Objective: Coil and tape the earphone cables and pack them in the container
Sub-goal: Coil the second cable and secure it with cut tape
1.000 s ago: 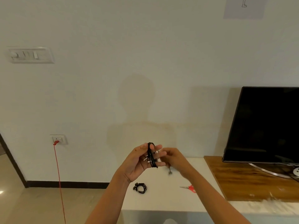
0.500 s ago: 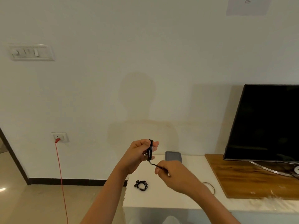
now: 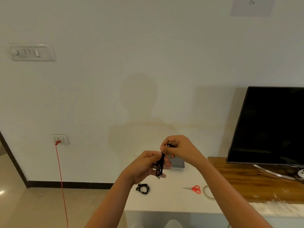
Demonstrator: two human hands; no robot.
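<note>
black earphone cable (image 3: 160, 167) hangs coiled round the left hand (image 3: 148, 165) fingers, its loop upright. the right hand (image 3: 178, 149), touching just above it, pinches the free end, nearer for the next wrap. tape roll (image 3: 208, 192) lies below right.

on the counter (image 3: 172, 201), a coiled earphone (image 3: 143, 188) lies near the left edge; scissors (image 3: 194, 189) and tape roll (image 3: 208, 192) sit right of it, container (image 3: 177, 162) behind by the wall.

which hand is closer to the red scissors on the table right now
Right. The right hand is up above and left of the red scissors; the left hand, holding the coiled black earphone cable, is farther left.
</note>
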